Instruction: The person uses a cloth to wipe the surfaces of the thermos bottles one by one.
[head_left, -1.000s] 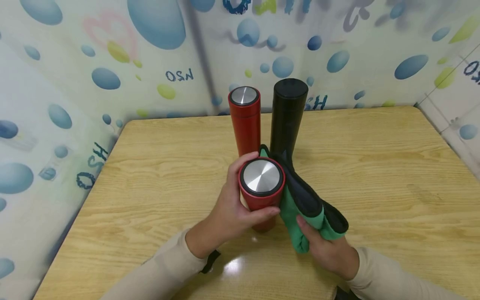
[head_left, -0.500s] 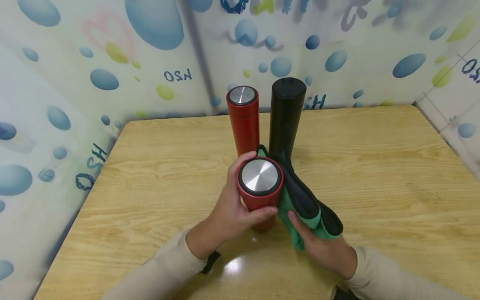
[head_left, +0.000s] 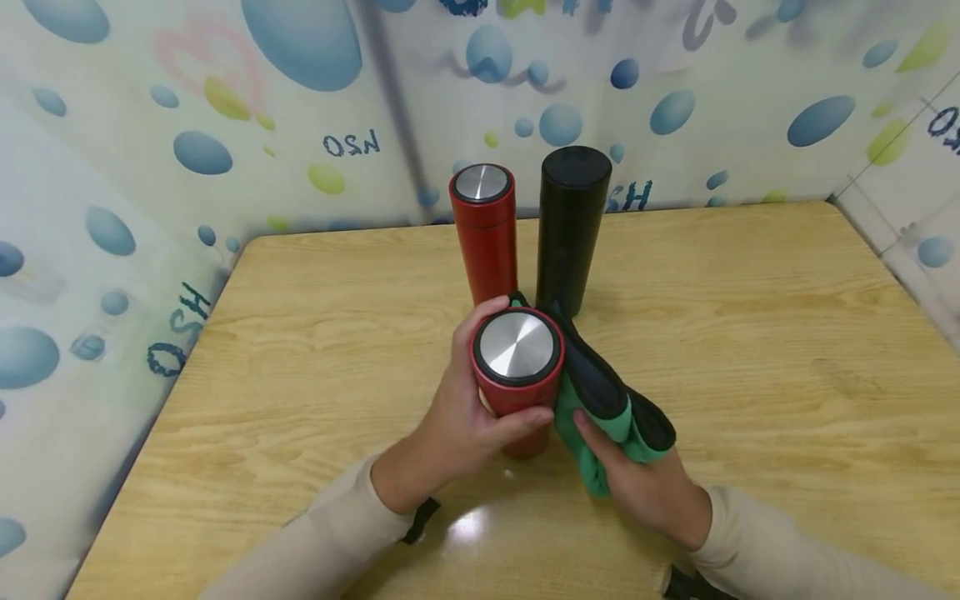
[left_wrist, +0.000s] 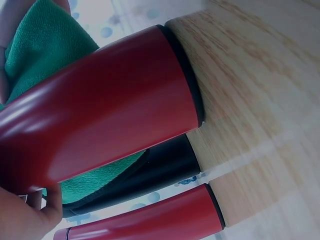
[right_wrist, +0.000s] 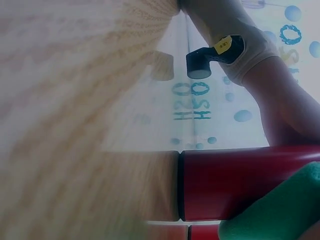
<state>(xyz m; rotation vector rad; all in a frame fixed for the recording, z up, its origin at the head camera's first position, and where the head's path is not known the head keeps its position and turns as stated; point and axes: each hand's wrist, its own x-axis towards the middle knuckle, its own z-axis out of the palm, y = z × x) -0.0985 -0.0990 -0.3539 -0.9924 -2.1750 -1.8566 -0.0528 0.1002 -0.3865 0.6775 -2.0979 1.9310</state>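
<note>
A red thermos [head_left: 517, 346] with a brushed silver lid stands upright on the table in the head view. My left hand [head_left: 457, 417] grips it near the top, thumb in front and fingers round the far left side. In my right hand [head_left: 645, 483] is a folded cloth [head_left: 600, 417], green on one face and black on the other, pressed along the thermos's right side. The left wrist view shows the thermos body [left_wrist: 110, 95] with the green cloth [left_wrist: 50, 45] behind it. The right hand's fingers are mostly hidden by the cloth.
Behind the held thermos stand a second red thermos [head_left: 483, 233] with a silver lid and a black thermos [head_left: 573, 225]. They are on a wood-grain table [head_left: 337, 350]. A patterned wall [head_left: 420, 100] with blue and green spots rises at the table's back edge.
The right hand and the cloth have shifted slightly left and up along the thermos. The left hand keeps its grip, and the whole head view has tilted a little.
</note>
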